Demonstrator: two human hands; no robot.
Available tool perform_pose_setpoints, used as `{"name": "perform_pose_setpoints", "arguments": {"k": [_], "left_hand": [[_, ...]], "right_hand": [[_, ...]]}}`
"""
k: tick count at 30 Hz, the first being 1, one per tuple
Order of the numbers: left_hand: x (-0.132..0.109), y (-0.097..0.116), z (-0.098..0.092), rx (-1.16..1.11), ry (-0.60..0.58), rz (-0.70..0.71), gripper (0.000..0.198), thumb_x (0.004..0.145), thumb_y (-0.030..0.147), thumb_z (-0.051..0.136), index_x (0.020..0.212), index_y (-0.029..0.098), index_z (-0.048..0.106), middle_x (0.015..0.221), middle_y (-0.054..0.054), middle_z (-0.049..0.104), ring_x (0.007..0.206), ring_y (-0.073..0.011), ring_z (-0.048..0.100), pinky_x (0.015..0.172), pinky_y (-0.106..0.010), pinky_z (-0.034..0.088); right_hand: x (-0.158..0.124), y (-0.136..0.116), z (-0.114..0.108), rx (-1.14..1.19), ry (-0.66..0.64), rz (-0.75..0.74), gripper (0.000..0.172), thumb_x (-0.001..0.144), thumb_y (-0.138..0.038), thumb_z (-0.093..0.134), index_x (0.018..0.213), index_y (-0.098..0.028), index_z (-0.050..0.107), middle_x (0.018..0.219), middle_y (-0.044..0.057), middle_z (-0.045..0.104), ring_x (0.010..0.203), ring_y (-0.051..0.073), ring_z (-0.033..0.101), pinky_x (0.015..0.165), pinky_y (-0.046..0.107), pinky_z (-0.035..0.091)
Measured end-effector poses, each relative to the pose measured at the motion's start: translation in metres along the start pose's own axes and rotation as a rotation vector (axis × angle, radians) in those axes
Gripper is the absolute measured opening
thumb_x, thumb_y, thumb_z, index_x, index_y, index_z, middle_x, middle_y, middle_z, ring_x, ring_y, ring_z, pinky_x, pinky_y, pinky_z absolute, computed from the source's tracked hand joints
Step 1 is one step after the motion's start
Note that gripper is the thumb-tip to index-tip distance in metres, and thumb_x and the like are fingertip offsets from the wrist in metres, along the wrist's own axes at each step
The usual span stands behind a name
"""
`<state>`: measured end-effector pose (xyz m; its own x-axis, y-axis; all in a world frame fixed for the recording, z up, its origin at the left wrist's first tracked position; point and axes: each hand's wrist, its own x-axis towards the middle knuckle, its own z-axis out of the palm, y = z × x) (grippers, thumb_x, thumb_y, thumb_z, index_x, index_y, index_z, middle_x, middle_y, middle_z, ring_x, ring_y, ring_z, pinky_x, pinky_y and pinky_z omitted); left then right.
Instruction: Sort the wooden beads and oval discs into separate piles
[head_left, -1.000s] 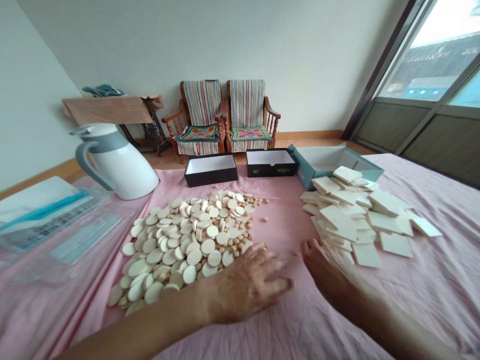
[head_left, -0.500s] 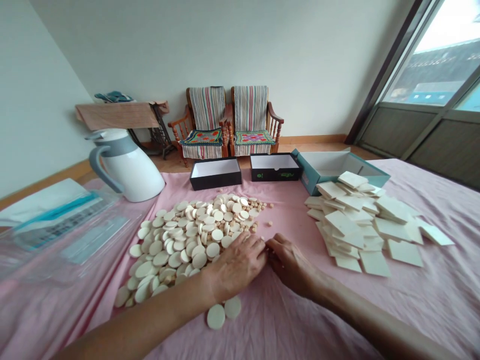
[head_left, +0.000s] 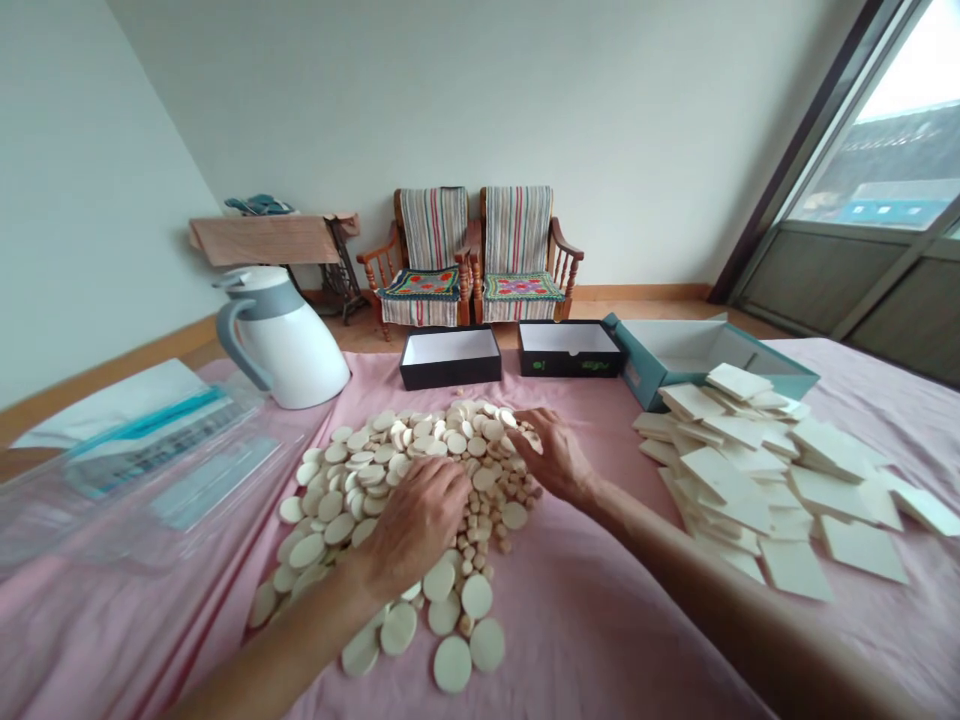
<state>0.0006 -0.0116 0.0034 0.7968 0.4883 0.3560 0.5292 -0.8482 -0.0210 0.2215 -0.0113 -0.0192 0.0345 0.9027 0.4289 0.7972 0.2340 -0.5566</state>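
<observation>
A heap of pale wooden discs (head_left: pixel 337 527) lies on the pink cloth, with small wooden cubes (head_left: pixel 478 520) along its right side. Over the middle of the heap is my left hand (head_left: pixel 420 512), its fingers bent down and close together; the fingertips are hidden, and so is anything in them. My right hand (head_left: pixel 556 452) reaches to the heap's right edge, thumb and fingers apart, beside several cubes and discs. A few loose discs (head_left: pixel 453 663) lie at the near edge of the heap.
Square wooden tiles (head_left: pixel 739 475) are piled at the right, against a teal box (head_left: pixel 645 372). Two black boxes (head_left: pixel 450 374) with white insides stand at the back. A white jug (head_left: pixel 300 350) and clear plastic packaging (head_left: pixel 172 460) are at the left. Two chairs (head_left: pixel 517 240) stand beyond.
My hands have come apart: the left moved left onto the discs, the right forward to the heap's edge. More cubes and near discs show. The whole view has shifted slightly.
</observation>
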Motion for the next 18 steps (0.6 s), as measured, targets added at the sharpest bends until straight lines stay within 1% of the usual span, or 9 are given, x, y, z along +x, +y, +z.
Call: {"name": "perform_pose_setpoints", "arguments": {"k": [1, 3, 4, 6, 9, 11, 14, 18], "left_hand": [[-0.001, -0.001, 0.001, -0.004, 0.015, 0.000, 0.012, 0.084, 0.009, 0.048, 0.087, 0.016, 0.058, 0.095, -0.006, 0.059, 0.096, -0.0195, 0.054, 0.092, -0.039, 0.044], [-0.003, -0.003, 0.003, -0.008, 0.050, -0.001, 0.014, 0.085, 0.011, 0.049, 0.093, 0.016, 0.058, 0.102, -0.006, 0.060, 0.101, -0.0199, 0.053, 0.097, -0.040, 0.042], [-0.004, -0.004, 0.004, -0.008, 0.067, -0.007, 0.015, 0.085, 0.012, 0.050, 0.097, 0.016, 0.058, 0.105, -0.006, 0.060, 0.103, -0.0204, 0.053, 0.099, -0.041, 0.041], [-0.007, -0.005, 0.005, -0.009, 0.091, -0.036, 0.019, 0.085, 0.016, 0.052, 0.104, 0.017, 0.057, 0.110, -0.006, 0.059, 0.106, -0.0214, 0.052, 0.101, -0.043, 0.039], [-0.010, -0.006, 0.005, -0.007, 0.117, -0.099, 0.034, 0.083, 0.025, 0.059, 0.116, 0.018, 0.054, 0.118, -0.008, 0.057, 0.112, -0.0240, 0.050, 0.102, -0.044, 0.038], [-0.011, -0.008, 0.006, 0.002, 0.137, -0.134, 0.047, 0.080, 0.031, 0.063, 0.123, 0.018, 0.050, 0.124, -0.010, 0.054, 0.116, -0.0263, 0.047, 0.102, -0.045, 0.039], [-0.011, -0.010, 0.007, 0.017, 0.160, -0.156, 0.063, 0.077, 0.037, 0.066, 0.132, 0.017, 0.042, 0.132, -0.012, 0.049, 0.122, -0.0287, 0.043, 0.104, -0.046, 0.038], [-0.010, -0.013, 0.010, 0.004, 0.188, -0.176, 0.072, 0.076, 0.038, 0.065, 0.137, 0.015, 0.034, 0.137, -0.013, 0.045, 0.127, -0.0295, 0.040, 0.105, -0.046, 0.037]], "right_hand": [[0.010, 0.009, 0.004, -0.044, -0.014, 0.053, 0.039, 0.088, -0.040, 0.046, 0.115, -0.015, 0.057, 0.109, 0.013, 0.061, 0.106, 0.024, 0.053, 0.091, 0.037, 0.041], [0.026, 0.022, 0.013, -0.087, -0.066, 0.150, 0.050, 0.089, -0.048, 0.041, 0.126, -0.015, 0.051, 0.115, 0.014, 0.060, 0.111, 0.026, 0.051, 0.093, 0.039, 0.040], [0.032, 0.025, 0.018, -0.091, -0.094, 0.174, 0.052, 0.089, -0.050, 0.039, 0.129, -0.016, 0.050, 0.117, 0.014, 0.060, 0.112, 0.026, 0.051, 0.093, 0.039, 0.040], [0.039, 0.023, 0.028, -0.093, -0.142, 0.169, 0.052, 0.088, -0.052, 0.040, 0.129, -0.020, 0.051, 0.120, 0.012, 0.060, 0.114, 0.027, 0.050, 0.093, 0.040, 0.039], [0.040, 0.007, 0.038, -0.128, -0.192, 0.135, 0.051, 0.083, -0.056, 0.048, 0.122, -0.024, 0.056, 0.119, 0.010, 0.059, 0.114, 0.029, 0.048, 0.094, 0.044, 0.036], [0.036, -0.007, 0.042, -0.122, -0.206, 0.113, 0.050, 0.081, -0.056, 0.052, 0.119, -0.024, 0.058, 0.118, 0.010, 0.058, 0.111, 0.029, 0.048, 0.092, 0.044, 0.037], [0.026, -0.027, 0.045, -0.020, -0.189, 0.004, 0.045, 0.084, -0.047, 0.051, 0.119, -0.019, 0.056, 0.118, 0.013, 0.056, 0.110, 0.026, 0.048, 0.093, 0.042, 0.038], [0.013, -0.055, 0.045, 0.161, -0.170, -0.175, 0.041, 0.090, -0.031, 0.043, 0.126, -0.012, 0.047, 0.122, 0.016, 0.052, 0.114, 0.024, 0.045, 0.098, 0.042, 0.038]]}}
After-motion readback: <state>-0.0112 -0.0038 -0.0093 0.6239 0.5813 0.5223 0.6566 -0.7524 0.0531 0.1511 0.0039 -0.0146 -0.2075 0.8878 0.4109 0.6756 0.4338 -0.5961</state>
